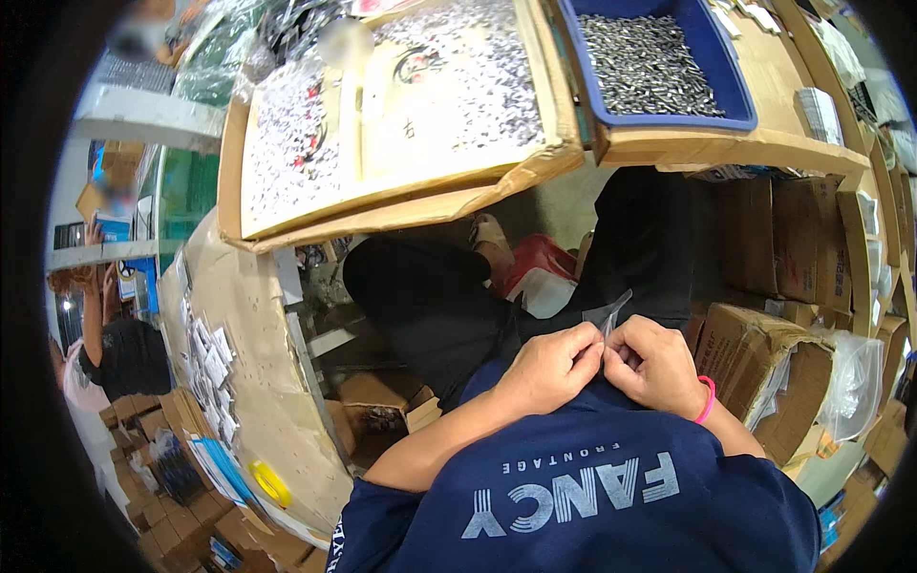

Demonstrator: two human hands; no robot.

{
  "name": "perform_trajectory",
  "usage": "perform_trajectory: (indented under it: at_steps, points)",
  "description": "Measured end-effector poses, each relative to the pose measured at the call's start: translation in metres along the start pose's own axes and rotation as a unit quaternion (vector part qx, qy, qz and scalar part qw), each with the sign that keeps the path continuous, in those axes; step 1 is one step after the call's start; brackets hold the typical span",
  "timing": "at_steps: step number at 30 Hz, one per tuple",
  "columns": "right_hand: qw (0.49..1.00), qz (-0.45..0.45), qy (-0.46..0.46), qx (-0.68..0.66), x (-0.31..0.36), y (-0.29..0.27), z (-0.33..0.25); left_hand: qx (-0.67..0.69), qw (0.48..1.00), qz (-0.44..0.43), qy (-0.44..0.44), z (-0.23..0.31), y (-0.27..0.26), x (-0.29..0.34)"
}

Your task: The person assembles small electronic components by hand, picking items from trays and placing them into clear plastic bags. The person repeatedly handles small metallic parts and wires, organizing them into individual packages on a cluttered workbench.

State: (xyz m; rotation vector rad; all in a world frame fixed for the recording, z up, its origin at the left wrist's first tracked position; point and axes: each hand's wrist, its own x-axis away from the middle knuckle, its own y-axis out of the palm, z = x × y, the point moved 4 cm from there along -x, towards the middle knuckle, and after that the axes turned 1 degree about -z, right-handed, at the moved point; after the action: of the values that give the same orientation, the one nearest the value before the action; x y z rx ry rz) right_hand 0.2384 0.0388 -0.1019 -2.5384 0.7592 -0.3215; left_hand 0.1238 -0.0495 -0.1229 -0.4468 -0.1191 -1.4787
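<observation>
Close to my body, above my lap, both hands meet at a small clear plastic bag. My left hand is closed, its thumb and forefinger pinching one side of the bag's edge. Beside it my right hand, with a pink band at the wrist, pinches the other side. The bag sticks out beyond the fingertips, away from me. Its lower part is hidden by my fingers, and I cannot tell whether anything is inside it.
Ahead lies a shallow cardboard tray of small pale pieces. Right of it stands a blue bin of small metal parts. Flat white packets and a yellow tape roll lie left. Cardboard boxes stand right. Another person works far left.
</observation>
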Motion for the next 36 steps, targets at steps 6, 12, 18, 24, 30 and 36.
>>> perform_trajectory:
  at_steps: [6,12,18,24,30,36]
  points:
    - [0.996,0.078,0.048,-0.019,0.009,-0.009,0.008,-0.139,0.982,0.09,0.091,0.013,0.003,-0.006]
    - [0.988,0.086,0.115,-0.049,0.003,-0.011,0.01,-0.055,0.997,0.04,0.04,0.007,-0.002,-0.011]
    - [0.944,-0.14,-0.184,0.234,-0.028,-0.03,-0.02,0.026,0.999,-0.026,0.013,0.002,-0.008,-0.02]
    - [0.833,-0.343,-0.325,0.288,-0.049,-0.034,-0.043,0.011,0.997,-0.067,0.03,0.006,-0.019,-0.029]
    - [0.774,-0.429,-0.339,0.318,-0.068,-0.023,-0.063,-0.08,0.996,-0.042,0.014,0.011,-0.042,-0.024]
    - [0.825,-0.352,-0.346,0.276,-0.071,-0.027,-0.086,0.256,0.96,-0.047,0.1,0.007,-0.048,-0.005]
